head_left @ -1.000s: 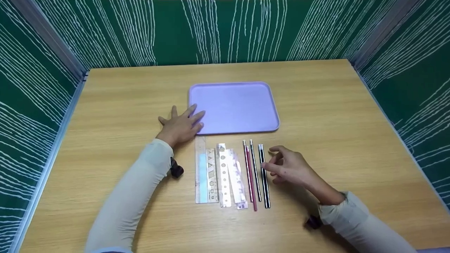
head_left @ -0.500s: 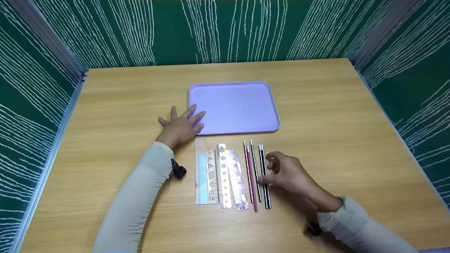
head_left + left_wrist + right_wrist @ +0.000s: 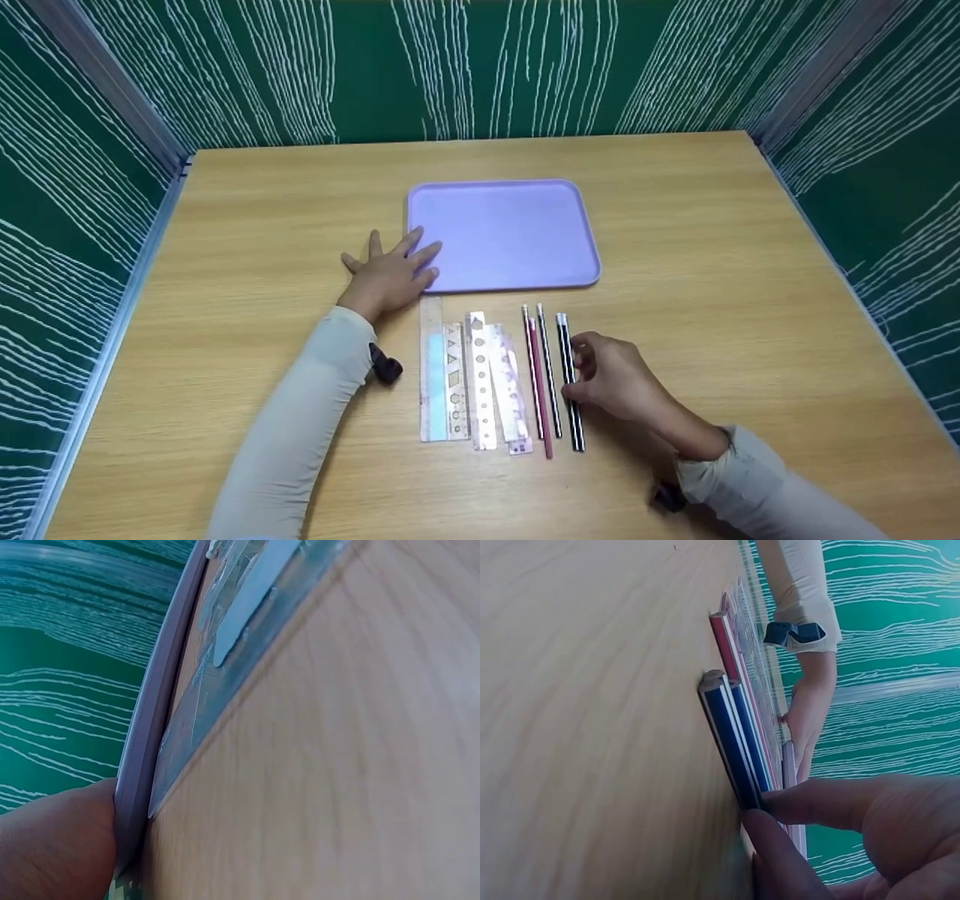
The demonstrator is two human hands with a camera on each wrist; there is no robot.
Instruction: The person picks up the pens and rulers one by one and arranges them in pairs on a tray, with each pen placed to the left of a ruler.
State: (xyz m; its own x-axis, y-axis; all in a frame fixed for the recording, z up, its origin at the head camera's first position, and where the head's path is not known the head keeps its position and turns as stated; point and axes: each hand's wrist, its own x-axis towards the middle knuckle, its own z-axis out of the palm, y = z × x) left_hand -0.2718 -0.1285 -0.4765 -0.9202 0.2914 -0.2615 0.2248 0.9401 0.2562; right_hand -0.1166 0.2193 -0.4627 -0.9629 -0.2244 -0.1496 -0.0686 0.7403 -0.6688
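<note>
My left hand (image 3: pixel 386 279) lies with spread fingers over the near left corner of a purple tray (image 3: pixel 517 232). In the left wrist view, part of that hand (image 3: pixel 60 844) touches the tray's rim (image 3: pixel 150 727). My right hand (image 3: pixel 619 375) pinches dark striped pencils (image 3: pixel 569 375) between thumb and finger as they lie on the table. The right wrist view shows the fingertips against these pencils (image 3: pixel 731 735); whether one or both are gripped is hard to tell. A red pencil (image 3: pixel 541 397) and other striped pencils (image 3: pixel 550 375) lie just left of them.
Several clear rulers and stencils lie in a row below the tray, among them a ruler with a light blue strip (image 3: pixel 436 382), a shape stencil (image 3: pixel 454 375) and a ruler with round holes (image 3: pixel 481 375). Green walls with white lines enclose the wooden table (image 3: pixel 285 195).
My right hand has come down and in towards the dark striped pencils, its thumb and finger closing on them. The left hand has stayed on the tray corner.
</note>
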